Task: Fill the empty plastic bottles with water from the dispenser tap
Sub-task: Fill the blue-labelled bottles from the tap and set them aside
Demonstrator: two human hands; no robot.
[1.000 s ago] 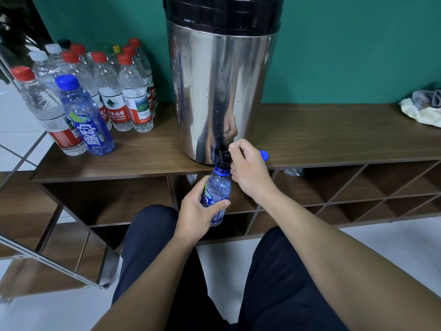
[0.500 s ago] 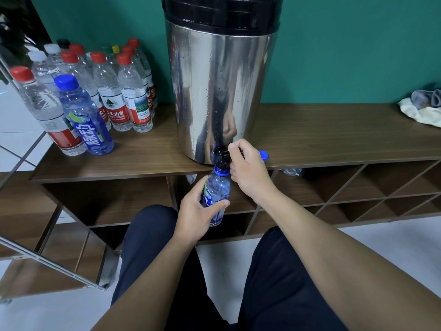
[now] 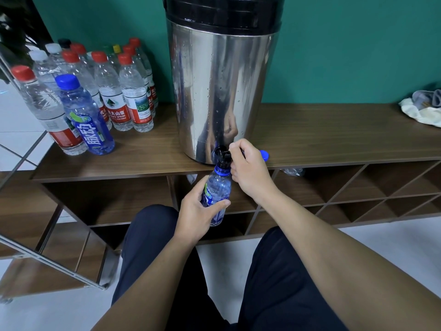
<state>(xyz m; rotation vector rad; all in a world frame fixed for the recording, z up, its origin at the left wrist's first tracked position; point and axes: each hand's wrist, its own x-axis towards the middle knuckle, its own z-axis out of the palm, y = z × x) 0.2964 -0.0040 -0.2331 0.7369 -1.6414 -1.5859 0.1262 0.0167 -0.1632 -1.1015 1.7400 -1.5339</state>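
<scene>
A tall steel water dispenser with a black lid stands on a wooden shelf. Its black tap sticks out at the bottom front. My left hand is wrapped around a small blue-tinted plastic bottle, holding its open neck right under the tap. My right hand grips the tap lever. The bottle's blue cap lies on the shelf just behind my right hand.
Several capped bottles, mostly with red caps, and one blue bottle stand at the shelf's left end. A crumpled cloth lies at the far right. A metal rack leans at lower left. My knees are below.
</scene>
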